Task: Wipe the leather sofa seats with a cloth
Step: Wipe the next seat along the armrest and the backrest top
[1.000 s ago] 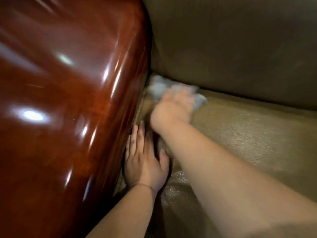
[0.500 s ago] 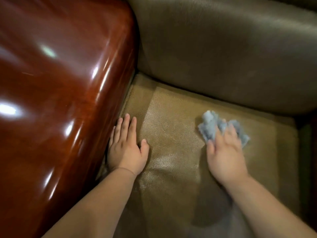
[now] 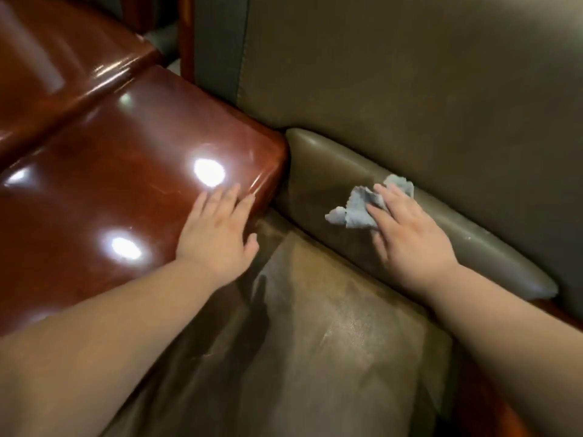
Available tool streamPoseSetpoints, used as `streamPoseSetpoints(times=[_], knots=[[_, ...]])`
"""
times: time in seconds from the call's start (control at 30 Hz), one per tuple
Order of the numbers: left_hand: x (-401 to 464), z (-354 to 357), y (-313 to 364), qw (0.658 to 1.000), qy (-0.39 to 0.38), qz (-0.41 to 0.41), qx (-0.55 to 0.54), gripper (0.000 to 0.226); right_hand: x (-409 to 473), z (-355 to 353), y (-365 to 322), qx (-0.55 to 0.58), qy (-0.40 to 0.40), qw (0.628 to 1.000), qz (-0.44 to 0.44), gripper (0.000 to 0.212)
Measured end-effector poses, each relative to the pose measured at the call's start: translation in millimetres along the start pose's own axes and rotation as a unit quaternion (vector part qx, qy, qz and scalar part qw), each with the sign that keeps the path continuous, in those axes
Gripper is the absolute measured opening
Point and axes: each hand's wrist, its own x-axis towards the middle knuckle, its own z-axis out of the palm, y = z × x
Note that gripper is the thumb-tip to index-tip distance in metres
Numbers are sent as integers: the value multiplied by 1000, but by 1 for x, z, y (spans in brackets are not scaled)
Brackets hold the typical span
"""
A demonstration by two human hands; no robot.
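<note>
- The right hand (image 3: 407,234) lay flat with straight fingers on the cloth (image 3: 362,206); its grip was open, and it pressed the cloth rather than closing around it.
- The cloth was small, grey-blue and crumpled. It lay on the lower, rounded cushion (image 3: 473,244) at the bottom of the sofa back (image 3: 410,89), just above the seat (image 3: 331,326).
- The long axis of the cloth ran from lower left to upper right, along the line of the rounded cushion. One ragged end pointed left, toward the armrest (image 3: 132,190), and the other end showed beyond the fingertips on the upper right.
- The middle part of the cloth was hidden under the fingers of the right hand.
- The left hand (image 3: 217,234) rested flat on the corner of the glossy red-brown wooden armrest, with fingers straight and a little apart; its grip was open and held nothing. The thumb reached over the armrest edge, on the seat side.
- The two hands were well apart, with the corner of the seat between them.
- The seat was tan leather with a lighter, shiny area in the middle, and it lay below both forearms.
- The armrest showed bright reflections of light near the left hand.
- A second wooden part (image 3: 63,58) of the same colour stood behind the armrest at the upper left.
</note>
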Motion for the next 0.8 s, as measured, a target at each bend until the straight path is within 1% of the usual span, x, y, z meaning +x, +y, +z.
streamPoseSetpoints(times=[0.07, 0.13, 0.23, 0.27, 0.3, 0.33, 0.37, 0.43, 0.47, 0.5, 0.53, 0.57, 0.6, 0.7, 0.73, 0.8], knots=[[2, 8, -21, 998, -32, -55, -3, 76, 29, -6, 22, -69, 15, 996, -61, 42], [1, 19, -28, 997, -24, -68, 11, 77, 63, -3, 32, -110, 13, 990, -88, 45], [-2, 27, -25, 995, 10, -94, 29, 79, 101, 18, 21, -151, -16, 986, -73, 59], [0, 28, -24, 993, 16, -109, 32, 81, 105, 29, 13, -164, -20, 984, -62, 63], [3, 28, -22, 992, 13, -120, 32, 83, 105, 38, 9, -186, -22, 980, -71, 64], [5, 28, -21, 991, 14, -127, 38, 84, 103, 46, 10, -211, -31, 971, -106, 64], [5, 29, -22, 990, 16, -134, 47, 85, 96, 53, 13, -241, -43, 956, -163, 64], [3, 32, -22, 989, 17, -137, 53, 87, 83, 57, 30, -296, -96, 906, -288, 65], [3, 33, -22, 989, 26, -136, 54, 88, 85, 50, 42, -315, -119, 880, -334, 67], [4, 34, -22, 988, 33, -140, 55, 90, 93, 41, 49, -325, -131, 864, -361, 67], [4, 35, -23, 987, 37, -144, 55, 92, 104, 34, 49, -322, -122, 859, -379, 66], [5, 36, -23, 987, 36, -145, 59, 93, 118, 26, 46, -317, -93, 864, -381, 64], [7, 36, -22, 986, 31, -148, 66, 94, 133, 19, 38, -302, -73, 877, -366, 63], [10, 39, -25, 986, 35, -146, 79, 98, 180, 13, 4, -262, -97, 910, -308, 66], [9, 38, -26, 985, 38, -147, 79, 99, 189, 17, -6, -260, -105, 912, -299, 66], [9, 37, -26, 985, 35, -150, 74, 97, 188, 26, -9, -252, -107, 911, -309, 65]])
